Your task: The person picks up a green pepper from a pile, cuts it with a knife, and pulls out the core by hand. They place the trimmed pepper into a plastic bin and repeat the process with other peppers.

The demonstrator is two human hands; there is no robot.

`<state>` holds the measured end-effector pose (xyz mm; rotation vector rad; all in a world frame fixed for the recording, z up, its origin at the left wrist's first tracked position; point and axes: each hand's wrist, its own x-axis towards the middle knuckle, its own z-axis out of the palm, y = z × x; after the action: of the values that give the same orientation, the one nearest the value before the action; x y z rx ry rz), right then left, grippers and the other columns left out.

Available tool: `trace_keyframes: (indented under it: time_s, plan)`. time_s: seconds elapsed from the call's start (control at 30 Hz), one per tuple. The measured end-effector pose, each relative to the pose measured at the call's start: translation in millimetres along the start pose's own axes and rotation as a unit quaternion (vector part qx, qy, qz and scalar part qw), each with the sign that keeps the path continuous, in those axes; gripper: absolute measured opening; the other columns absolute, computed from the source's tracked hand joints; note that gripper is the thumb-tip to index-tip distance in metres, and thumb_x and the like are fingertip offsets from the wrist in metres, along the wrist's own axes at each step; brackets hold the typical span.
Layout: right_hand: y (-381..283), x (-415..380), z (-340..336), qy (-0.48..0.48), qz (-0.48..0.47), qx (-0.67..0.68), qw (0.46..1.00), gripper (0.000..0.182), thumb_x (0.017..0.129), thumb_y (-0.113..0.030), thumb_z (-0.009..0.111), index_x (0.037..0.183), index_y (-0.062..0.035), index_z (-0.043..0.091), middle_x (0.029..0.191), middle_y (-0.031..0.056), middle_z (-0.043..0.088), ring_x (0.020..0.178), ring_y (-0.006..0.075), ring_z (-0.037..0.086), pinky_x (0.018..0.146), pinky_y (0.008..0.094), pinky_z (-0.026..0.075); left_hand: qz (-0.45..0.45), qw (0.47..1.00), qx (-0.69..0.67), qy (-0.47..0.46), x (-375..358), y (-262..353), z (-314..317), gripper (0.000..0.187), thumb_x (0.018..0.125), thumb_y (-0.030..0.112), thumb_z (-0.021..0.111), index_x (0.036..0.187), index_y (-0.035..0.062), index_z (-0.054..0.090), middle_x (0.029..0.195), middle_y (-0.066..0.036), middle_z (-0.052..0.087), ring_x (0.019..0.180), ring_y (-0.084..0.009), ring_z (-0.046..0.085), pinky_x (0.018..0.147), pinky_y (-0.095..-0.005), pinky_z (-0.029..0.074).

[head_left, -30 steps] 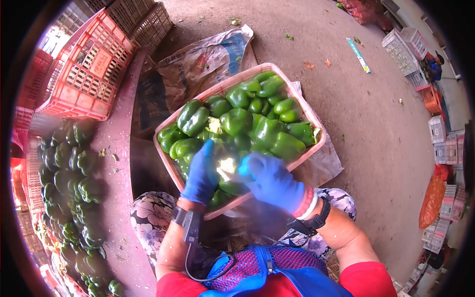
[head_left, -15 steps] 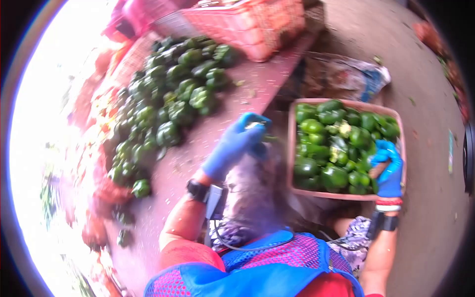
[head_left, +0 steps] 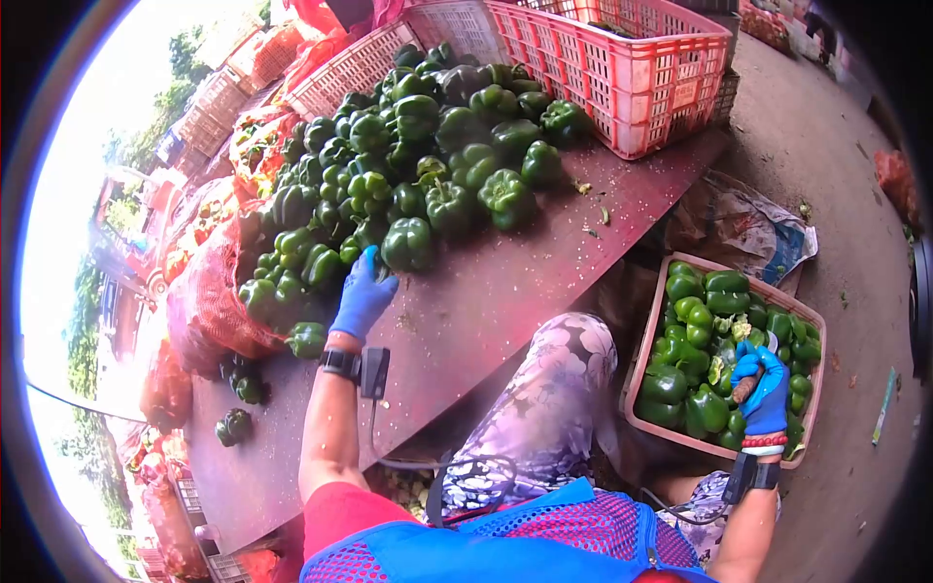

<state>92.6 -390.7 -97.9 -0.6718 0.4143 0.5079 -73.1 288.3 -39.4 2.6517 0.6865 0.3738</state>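
A heap of green bell peppers (head_left: 447, 207) lies on the sloping reddish table. At its near edge my left hand (head_left: 363, 299), in a blue glove, reaches out with fingers stretched, fingertips right at the peppers. My right hand (head_left: 768, 394), also gloved in blue, is closed around the brown handle of a small knife (head_left: 746, 387); a bit of its blade shows above the fingers. This hand is over the right side of a pink crate (head_left: 637, 413) full of green peppers (head_left: 708, 408), some pale cut pieces among them.
Red plastic crates (head_left: 622, 83) stand at the table's far end. Red mesh sacks (head_left: 219, 301) line its left edge, with a few loose peppers (head_left: 233, 426) nearby. A crumpled sack (head_left: 748, 228) lies behind the pink crate. A cable (head_left: 505, 457) runs across my lap.
My left hand has moved from above my lap, where it held something small, to the pepper heap, and its fingers have opened. The right hand keeps the knife over the crate. The view has shifted.
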Motion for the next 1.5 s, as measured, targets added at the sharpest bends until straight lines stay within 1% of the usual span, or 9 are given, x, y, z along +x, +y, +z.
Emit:
trace_keyframes:
  time_s: [0.27,0.47,0.63,0.77,0.9,1.03,1.17,1.3,1.5]
  plan:
    - [9.9,-5.9,51.2,0.046,-0.085,0.076,0.992,0.05,0.101,-0.011,0.051,0.15,-0.0097,0.044,0.115,0.0165,0.066,0.071,0.0082,0.059,0.064,0.0182,0.051,-0.167,0.923,-0.139,-0.318,68.4,62.6,-11.9,0.092,0.063,0.038,0.089,0.135,-0.0011,0.047,0.133,-0.025,0.05,0.111,-0.0341,0.062,0.076,-0.0386,0.059]
    - [27.0,1.2,63.2,-0.025,-0.038,-0.019,0.999,0.051,0.104,-0.023,0.049,0.152,-0.0088,0.041,0.089,0.0004,0.063,0.052,0.0046,0.037,0.048,0.0203,0.036,-0.052,0.995,-0.079,-0.007,33.7,57.8,48.9,0.08,0.065,0.032,0.087,0.13,0.0027,0.051,0.113,-0.015,0.065,0.102,-0.0284,0.066,0.092,-0.0373,0.054]
    - [47.1,0.3,57.2,-0.024,-0.117,-0.178,0.977,0.02,0.1,-0.028,0.061,0.104,-0.0094,0.062,0.071,0.0019,0.055,0.048,0.0133,0.047,0.042,0.0272,0.04,-0.072,0.757,-0.62,-0.196,10.2,116.6,56.7,0.052,0.078,0.01,0.067,0.128,0.0013,0.059,0.115,-0.01,0.067,0.094,-0.0217,0.069,0.081,-0.0338,0.058]
    - [50.7,-19.3,100.3,-0.067,-0.139,-0.273,0.95,0.037,0.091,-0.013,0.07,0.126,-0.0025,0.06,0.096,0.0062,0.066,0.061,0.0098,0.059,0.05,0.0232,0.05,-0.072,0.694,-0.637,-0.327,-10.4,230.5,60.8,0.057,0.079,0.014,0.069,0.133,0.001,0.057,0.115,-0.01,0.069,0.097,-0.0216,0.069,0.085,-0.033,0.056]
    - [51.6,-33.8,122.7,-0.096,-0.351,-0.508,0.781,0.072,0.086,-0.004,0.062,0.153,-0.0009,0.036,0.127,0.0104,0.06,0.077,0.007,0.057,0.068,0.0229,0.052,-0.013,0.662,-0.603,-0.446,-21.5,325.9,95.8,0.06,0.08,0.019,0.073,0.135,0.0002,0.056,0.117,-0.01,0.067,0.102,-0.0201,0.066,0.09,-0.0326,0.054]
    - [48.0,-31.6,97.9,-0.004,-0.506,-0.625,0.594,0.076,0.085,-0.007,0.059,0.153,0.0027,0.027,0.125,0.0289,0.06,0.1,0.0386,0.065,0.085,0.0443,0.053,-0.042,0.723,-0.552,-0.412,-52.9,385.5,140.6,0.07,0.082,0.019,0.076,0.141,-0.0017,0.044,0.122,-0.014,0.062,0.109,-0.0251,0.064,0.093,-0.0369,0.055]
    - [12.3,-57.1,89.2,0.017,-0.195,-0.439,0.877,0.053,0.092,-0.014,0.059,0.143,-0.0041,0.051,0.115,0.0095,0.063,0.083,0.0144,0.064,0.071,0.0322,0.054,-0.097,0.592,-0.631,-0.492,-63.5,407.4,168.6,0.064,0.082,0.011,0.074,0.139,-0.0004,0.046,0.12,-0.014,0.063,0.107,-0.0257,0.066,0.091,-0.0397,0.056]
    - [9.9,-39.5,69.5,-0.076,-0.258,-0.427,0.863,0.086,0.081,-0.029,0.086,0.149,-0.0014,0.042,0.146,0.0134,0.052,0.132,0.0194,0.05,0.113,0.0331,0.039,-0.019,0.684,-0.526,-0.506,-71.4,414.0,175.4,0.054,0.083,0.006,0.072,0.132,0.0049,0.051,0.119,-0.01,0.063,0.105,-0.0181,0.064,0.089,-0.0331,0.056]
    - [17.6,-44.4,51.9,-0.114,-0.255,-0.355,0.892,0.086,0.079,-0.014,0.085,0.152,-0.0043,0.039,0.142,0.0093,0.055,0.129,0.0169,0.053,0.11,0.033,0.042,0.095,0.687,-0.488,-0.53,-74.4,417.7,180.8,0.067,0.072,0.009,0.08,0.132,0.005,0.051,0.115,-0.007,0.062,0.104,-0.0141,0.059,0.088,-0.0291,0.052]
